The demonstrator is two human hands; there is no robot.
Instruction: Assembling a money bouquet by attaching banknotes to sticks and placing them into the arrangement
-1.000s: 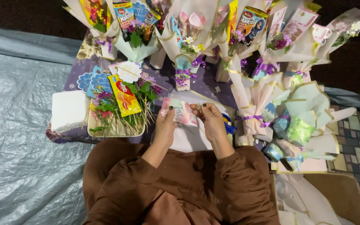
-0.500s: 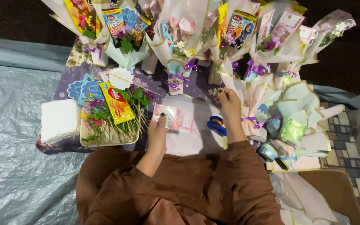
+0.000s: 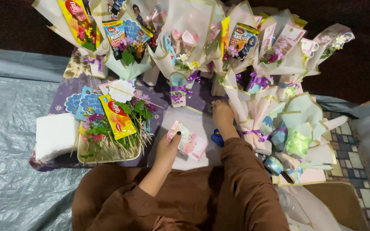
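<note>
My left hand [image 3: 168, 149] grips a small pink and white snack packet [image 3: 188, 142] over a pale sheet of wrapping paper [image 3: 193, 122] on the low table. My right hand [image 3: 222, 116] reaches forward, fingers down on the table at the foot of the cream-wrapped bouquets [image 3: 240, 98]. Whether it grips anything is hidden. A blue pair of scissors [image 3: 217, 137] lies just beside my right wrist. Brown sleeves cover both of my arms.
Several wrapped snack-and-flower bouquets [image 3: 185, 47] stand along the back. A tray [image 3: 108, 154] with flowers, sticks and a yellow snack packet [image 3: 116, 116] sits left, next to a white foam block [image 3: 56, 136]. Ribbon rolls [image 3: 274, 164] and folded paper cones [image 3: 305, 124] lie right. Grey tarp [image 3: 9, 128] covers the floor.
My hands parted: the right one let go of the packet and reached forward to the bouquets' base, while the left one kept the packet and lowered it to the paper.
</note>
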